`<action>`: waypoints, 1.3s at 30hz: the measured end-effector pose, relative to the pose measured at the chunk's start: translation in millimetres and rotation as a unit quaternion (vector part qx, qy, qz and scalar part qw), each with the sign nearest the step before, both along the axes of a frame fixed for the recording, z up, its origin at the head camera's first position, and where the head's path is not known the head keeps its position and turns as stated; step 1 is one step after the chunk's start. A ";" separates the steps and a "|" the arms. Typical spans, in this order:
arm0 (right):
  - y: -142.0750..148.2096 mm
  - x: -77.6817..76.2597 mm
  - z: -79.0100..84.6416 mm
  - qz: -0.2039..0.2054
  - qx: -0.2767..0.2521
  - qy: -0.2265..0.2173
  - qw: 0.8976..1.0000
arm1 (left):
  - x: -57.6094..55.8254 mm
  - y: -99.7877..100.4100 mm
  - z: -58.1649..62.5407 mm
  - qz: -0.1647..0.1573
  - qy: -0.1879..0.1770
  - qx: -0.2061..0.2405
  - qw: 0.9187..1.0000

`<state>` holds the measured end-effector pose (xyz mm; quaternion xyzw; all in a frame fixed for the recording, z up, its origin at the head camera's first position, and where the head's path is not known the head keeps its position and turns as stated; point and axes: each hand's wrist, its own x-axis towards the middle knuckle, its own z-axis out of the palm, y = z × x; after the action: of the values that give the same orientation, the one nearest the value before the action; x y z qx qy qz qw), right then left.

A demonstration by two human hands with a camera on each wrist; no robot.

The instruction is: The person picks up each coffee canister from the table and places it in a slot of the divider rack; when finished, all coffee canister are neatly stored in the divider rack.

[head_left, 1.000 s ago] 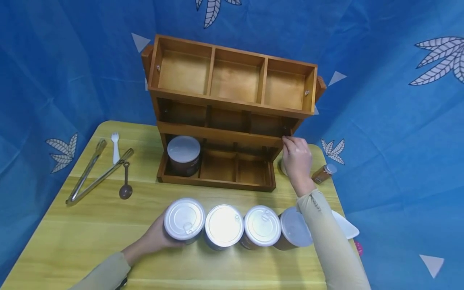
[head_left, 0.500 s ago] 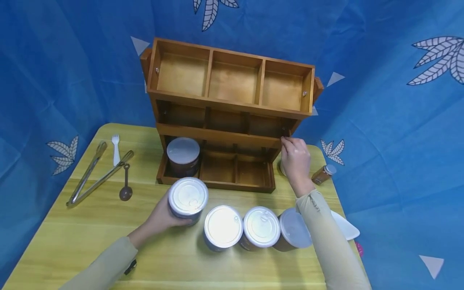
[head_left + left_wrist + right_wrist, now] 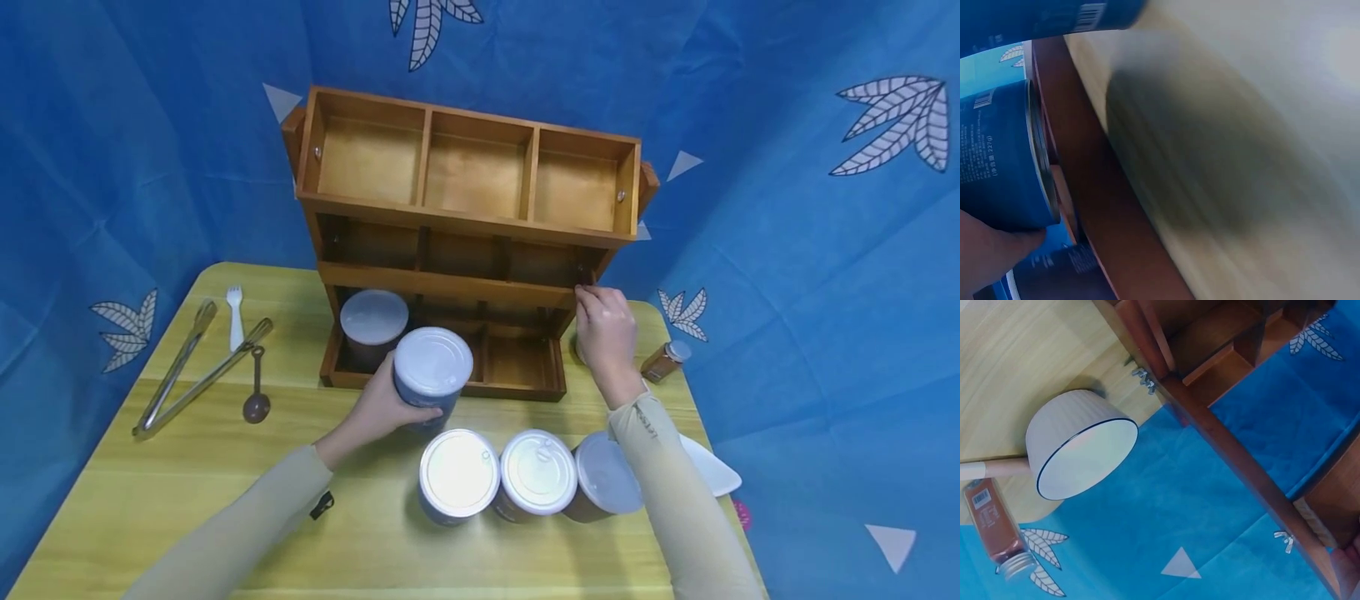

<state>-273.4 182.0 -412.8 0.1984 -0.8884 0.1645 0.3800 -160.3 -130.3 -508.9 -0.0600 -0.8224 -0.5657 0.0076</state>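
Observation:
My left hand (image 3: 378, 408) grips a blue can (image 3: 433, 375) with a white lid, raised in front of the lowest tier of a brown wooden rack (image 3: 480, 217). In the left wrist view the thumb (image 3: 991, 256) presses the can's side, near the rack's front board (image 3: 1094, 181). A lidded can (image 3: 373, 318) stands in the bottom left compartment. My right hand (image 3: 609, 333) holds the right end of the rack's middle tier; only its fingers (image 3: 1350, 565) show at the right wrist view's edge. Three lidded cans (image 3: 459, 475) stand in a row on the table.
Metal tongs (image 3: 176, 367), a white fork (image 3: 236, 317) and a brown measuring spoon (image 3: 257, 407) lie at left. Right of the rack are a small bottle (image 3: 666, 361) and a white saucepan (image 3: 1085, 444). A white dish (image 3: 708, 467) lies partly behind the right sleeve.
My left hand has lifted the leftmost can out of the row and carried it forward and right, to the rack's front. The right hand keeps its hold on the rack.

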 end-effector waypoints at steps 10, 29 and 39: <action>2.7 0.0 3.7 0.001 0.010 0.008 1.000 | -43.8 26.4 7.0 0.015 -0.039 -0.006 0.999; 1.2 4.4 -6.0 0.005 0.020 0.022 1.000 | -85.7 51.8 -27.3 0.140 -0.006 -0.005 0.990; 3.1 0.5 -0.7 -0.007 0.017 0.037 0.999 | -91.2 51.5 -41.1 0.111 0.015 -0.014 0.994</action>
<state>-272.9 185.1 -413.5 0.2046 -0.8779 0.1392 0.4100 -251.6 -78.8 -550.0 0.0227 -0.8315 -0.5491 0.0819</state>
